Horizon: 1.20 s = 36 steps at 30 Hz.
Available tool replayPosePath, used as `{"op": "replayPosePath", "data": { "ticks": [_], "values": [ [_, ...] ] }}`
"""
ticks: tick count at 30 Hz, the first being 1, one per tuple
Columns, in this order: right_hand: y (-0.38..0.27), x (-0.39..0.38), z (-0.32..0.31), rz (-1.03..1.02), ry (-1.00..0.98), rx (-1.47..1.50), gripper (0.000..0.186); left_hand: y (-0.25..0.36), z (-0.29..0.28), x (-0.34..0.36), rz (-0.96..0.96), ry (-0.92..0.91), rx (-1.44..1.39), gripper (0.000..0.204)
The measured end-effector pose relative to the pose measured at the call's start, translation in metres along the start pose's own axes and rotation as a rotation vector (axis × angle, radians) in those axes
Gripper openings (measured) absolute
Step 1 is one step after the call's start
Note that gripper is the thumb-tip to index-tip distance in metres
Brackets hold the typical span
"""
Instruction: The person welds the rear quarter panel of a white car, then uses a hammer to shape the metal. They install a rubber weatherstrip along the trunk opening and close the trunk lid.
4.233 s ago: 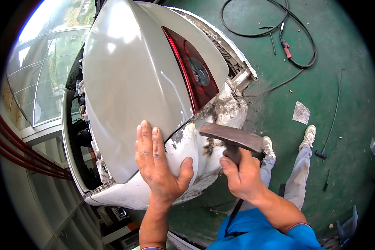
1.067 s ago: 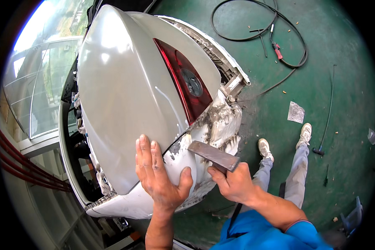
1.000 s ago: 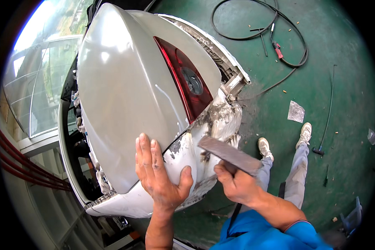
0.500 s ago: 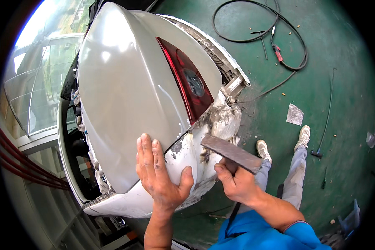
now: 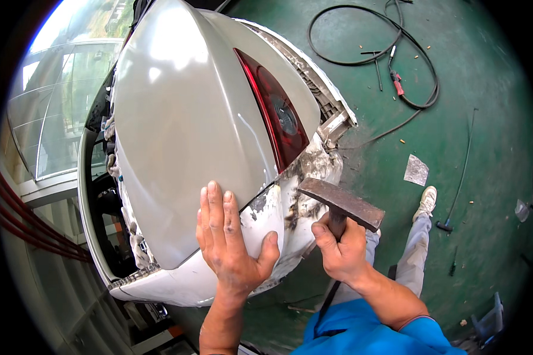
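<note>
A car's trunk lid (image 5: 166,136) in pale grey-beige fills the left and middle of the view, with a red tail light (image 5: 278,112) set in it. Below the light runs a white rear quarter panel (image 5: 260,228), scraped, dented and scorched near its corner. My left hand (image 5: 231,248) lies flat with fingers stretched over the seam between lid and panel. In my right hand (image 5: 346,254) is a hammer (image 5: 343,202), gripped by its handle close under the head. The long dark head hovers over or beside the damaged corner; whether it touches cannot be told.
On the green floor lie a looped black cable (image 5: 437,77) with a red-handled torch (image 5: 398,86), a T-handled rod (image 5: 378,71), a crumpled sheet (image 5: 416,170) and a long thin rod (image 5: 461,177). Red hoses (image 5: 29,228) hang at the left beside a glass window.
My right hand has shifted slightly right with the hammer. The left hand stays flat on the bodywork. The view has tilted a little, and one shoe is now mostly hidden.
</note>
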State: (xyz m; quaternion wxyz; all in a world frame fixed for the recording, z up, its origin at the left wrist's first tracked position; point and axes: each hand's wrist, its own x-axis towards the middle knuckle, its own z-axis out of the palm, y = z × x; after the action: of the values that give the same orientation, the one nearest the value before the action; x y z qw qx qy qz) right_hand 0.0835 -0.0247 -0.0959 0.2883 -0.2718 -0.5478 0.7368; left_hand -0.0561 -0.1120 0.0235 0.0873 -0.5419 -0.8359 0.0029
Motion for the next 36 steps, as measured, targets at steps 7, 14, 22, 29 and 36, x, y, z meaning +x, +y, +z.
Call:
{"op": "replayPosePath", "data": {
  "ticks": [7,14,22,29,36],
  "values": [
    [-0.006,-0.003,-0.002,0.134,0.016,-0.007,0.024,-0.004,0.002,-0.002,0.004,0.025,0.022,0.084],
    [-0.012,0.002,-0.001,0.040,-0.010,0.001,0.025,-0.004,0.001,-0.001,0.000,0.028,0.009,0.084],
    [-0.019,0.002,0.003,0.156,0.013,0.091,0.022,-0.002,-0.004,0.001,-0.006,0.000,-0.018,0.079],
    [-0.013,0.004,0.008,0.023,0.057,0.003,0.019,-0.001,-0.004,0.000,-0.022,0.006,-0.024,0.080],
    [-0.006,0.002,0.011,0.056,0.059,0.079,0.021,-0.002,-0.005,-0.001,-0.030,0.025,-0.024,0.079]
  ]
}}
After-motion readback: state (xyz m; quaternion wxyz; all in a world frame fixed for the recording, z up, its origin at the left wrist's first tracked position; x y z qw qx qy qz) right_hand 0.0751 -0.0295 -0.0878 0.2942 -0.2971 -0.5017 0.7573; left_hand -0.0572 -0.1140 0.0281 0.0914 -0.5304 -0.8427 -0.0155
